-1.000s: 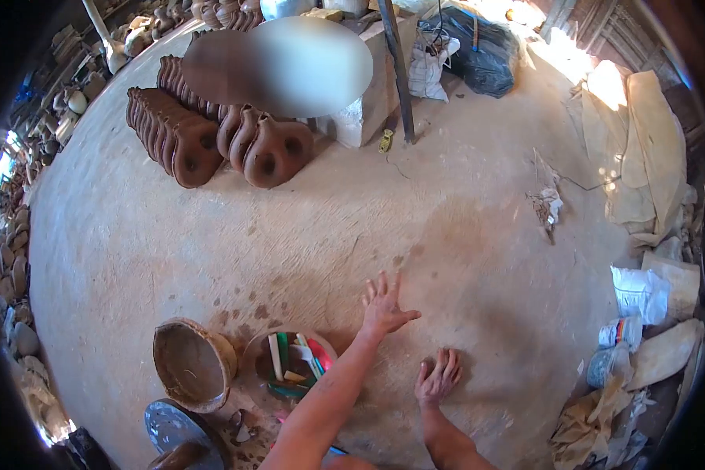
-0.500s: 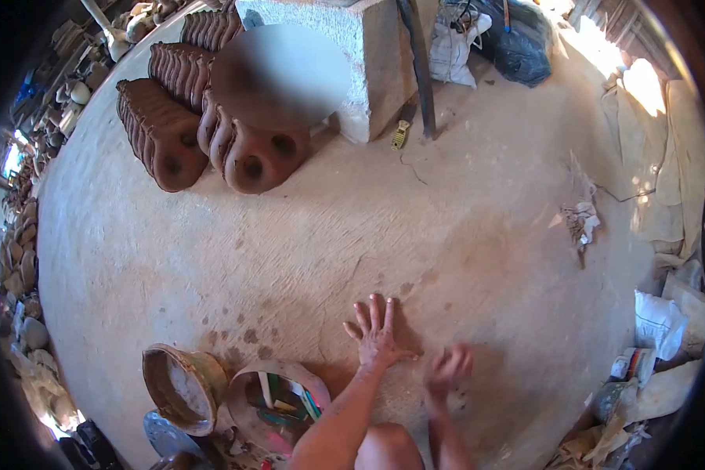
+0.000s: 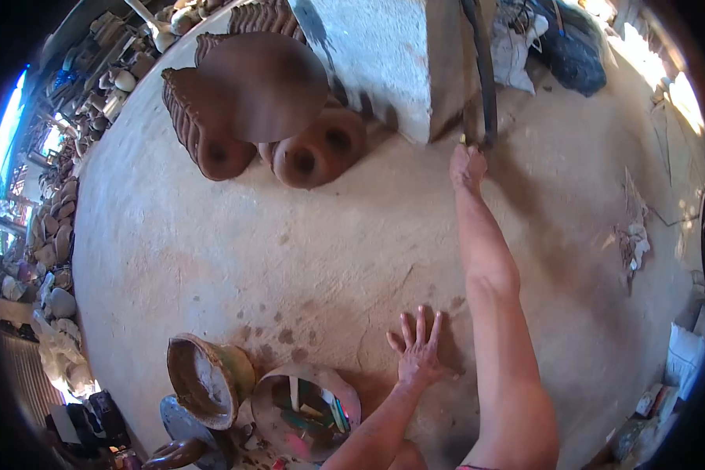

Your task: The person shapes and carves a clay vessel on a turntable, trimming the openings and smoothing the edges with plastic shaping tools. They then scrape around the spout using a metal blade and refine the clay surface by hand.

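My left hand [image 3: 421, 356] lies flat on the bare floor [image 3: 345, 251] with its fingers spread and nothing in it. Far forward, my right hand [image 3: 468, 166] is closed around the knife [image 3: 463, 139]; only a small tip of it shows beyond the fingers. That hand is just in front of a whitish block [image 3: 384, 55], beside a dark upright bar [image 3: 484, 78].
Brown ridged clay pieces [image 3: 309, 160] with round holes are stacked left of the block. A bucket [image 3: 211, 380] and a round container of tools [image 3: 305, 411] stand at lower left. A black bag [image 3: 568, 55] and cloths lie to the right.
My right hand has reached far forward from near my left hand and closed on the yellow-handled knife on the floor. My left hand stays flat. The view has shifted.
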Available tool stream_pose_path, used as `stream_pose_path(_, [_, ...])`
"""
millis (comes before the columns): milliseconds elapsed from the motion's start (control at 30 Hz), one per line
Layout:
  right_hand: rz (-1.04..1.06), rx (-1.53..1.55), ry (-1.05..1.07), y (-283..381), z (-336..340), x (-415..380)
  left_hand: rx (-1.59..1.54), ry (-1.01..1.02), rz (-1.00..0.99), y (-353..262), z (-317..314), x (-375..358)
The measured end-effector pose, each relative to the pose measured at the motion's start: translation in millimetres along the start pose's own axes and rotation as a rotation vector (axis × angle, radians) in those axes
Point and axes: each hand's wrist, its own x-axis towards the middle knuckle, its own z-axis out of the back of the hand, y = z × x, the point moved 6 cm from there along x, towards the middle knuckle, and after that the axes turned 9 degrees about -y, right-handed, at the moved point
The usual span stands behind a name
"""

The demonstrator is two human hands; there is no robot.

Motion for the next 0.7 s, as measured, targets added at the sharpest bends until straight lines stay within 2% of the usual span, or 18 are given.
stream_pose_path(33, [-0.034,-0.010,-0.090,-6,11,-13,0.006,-0.018,0.001,-1,3,0])
stream_pose_path(67, [-0.038,-0.022,-0.074,-9,28,-32,0.008,-0.033,0.002,-1,5,0])
stream_pose_path(133, [-0.046,0.309,-0.217,-24,90,-82,0.001,-0.047,-0.040,8,-27,3])
stream_pose_path(200, [-0.138,0.641,-0.281,-45,144,-144,0.326,-0.674,-0.120,16,-51,9])
stream_pose_path(233, [-0.190,0.849,-0.332,-56,170,-181,-0.014,-0.103,-0.047,9,-15,2])
stream_pose_path(300, [-0.161,1.168,-0.550,-75,210,-253,0.017,-0.147,-0.080,7,-10,1])
stream_pose_path(367, [-0.179,1.065,-0.513,-75,278,-326,0.049,-0.190,-0.124,10,-20,0])
stream_pose_path(433, [-0.243,1.259,-0.245,-81,307,-394,0.022,-0.309,-0.238,26,-39,18])
stream_pose_path(500, [-0.184,1.269,-0.242,-85,339,-457,0.086,-0.157,-0.255,31,-27,24])
stream_pose_path(533, [-0.154,1.428,-0.170,-85,351,-484,0.082,-0.160,-0.280,26,-17,8])
stream_pose_path(600, [-0.272,1.493,-0.030,-86,374,-536,-0.337,-0.104,-0.633,11,31,-63])
stream_pose_path(700, [-0.307,1.420,0.107,-71,418,-588,-0.957,-0.025,-1.094,15,136,-195])
